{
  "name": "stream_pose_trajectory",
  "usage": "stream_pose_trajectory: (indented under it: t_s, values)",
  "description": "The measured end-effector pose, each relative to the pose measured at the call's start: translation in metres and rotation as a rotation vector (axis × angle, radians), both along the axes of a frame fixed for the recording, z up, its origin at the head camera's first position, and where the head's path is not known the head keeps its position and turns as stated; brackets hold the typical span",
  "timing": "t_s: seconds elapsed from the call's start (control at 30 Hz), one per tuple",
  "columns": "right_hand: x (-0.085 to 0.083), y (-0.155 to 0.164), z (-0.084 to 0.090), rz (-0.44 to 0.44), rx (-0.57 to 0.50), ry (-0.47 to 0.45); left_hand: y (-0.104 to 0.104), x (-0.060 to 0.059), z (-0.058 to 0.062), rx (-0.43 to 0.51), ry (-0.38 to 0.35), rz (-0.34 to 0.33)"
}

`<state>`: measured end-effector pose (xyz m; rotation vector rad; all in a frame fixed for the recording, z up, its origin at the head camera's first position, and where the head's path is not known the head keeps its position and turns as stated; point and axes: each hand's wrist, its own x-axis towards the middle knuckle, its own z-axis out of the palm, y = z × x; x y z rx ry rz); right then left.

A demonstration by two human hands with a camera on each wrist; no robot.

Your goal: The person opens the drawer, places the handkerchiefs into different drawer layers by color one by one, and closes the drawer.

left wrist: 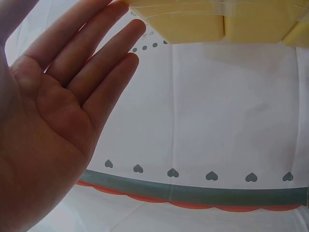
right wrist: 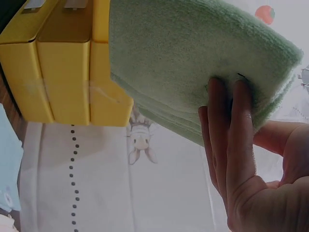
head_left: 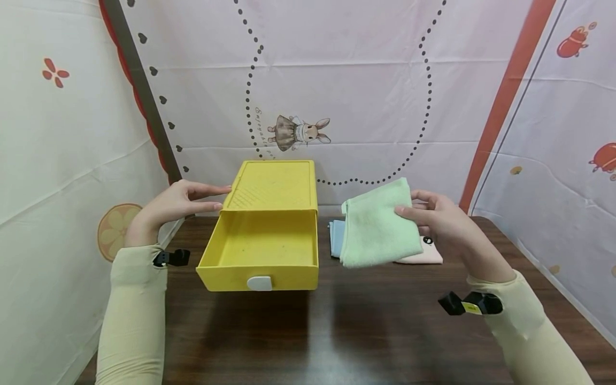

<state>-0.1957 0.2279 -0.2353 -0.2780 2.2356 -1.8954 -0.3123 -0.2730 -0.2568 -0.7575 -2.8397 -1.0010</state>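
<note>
Right sleeve point(head_left: 534, 337): lower right corner.
Right grip point(head_left: 440, 219): pinches the green cloth point(head_left: 377, 227) by its right side.
Green cloth: left of that grip, raised over the desk point(head_left: 385, 331).
Left grip point(head_left: 175, 206): fingers straight, tips at the yellow box point(head_left: 276, 184).

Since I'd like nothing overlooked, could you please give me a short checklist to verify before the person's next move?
1. Drawer pulled out: ok, it stands open at the front.
2. Green cloth held: ok, the right hand pinches it near its right edge.
3. Green cloth above the open drawer: not ok, it hangs to the drawer's right.
4. Left hand bracing the yellow cabinet: cannot tell; its fingers are at the left side, but pressure doesn't show.
5. Blue cloth fully in sight: not ok, the green one partly hides it in the head view.
</note>
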Motion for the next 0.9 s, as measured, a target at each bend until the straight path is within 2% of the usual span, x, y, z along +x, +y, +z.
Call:
stream_pose_trajectory:
  t_s: [0.4, 0.9]
  values:
    - [-0.004, -0.009, 0.014, 0.018, 0.050, 0.045, -0.001, 0.000, -0.001, 0.022, -0.012, -0.014]
    - [-0.010, -0.029, 0.026, 0.064, -0.062, 0.033, -0.001, 0.000, 0.000, 0.026, -0.015, -0.021]
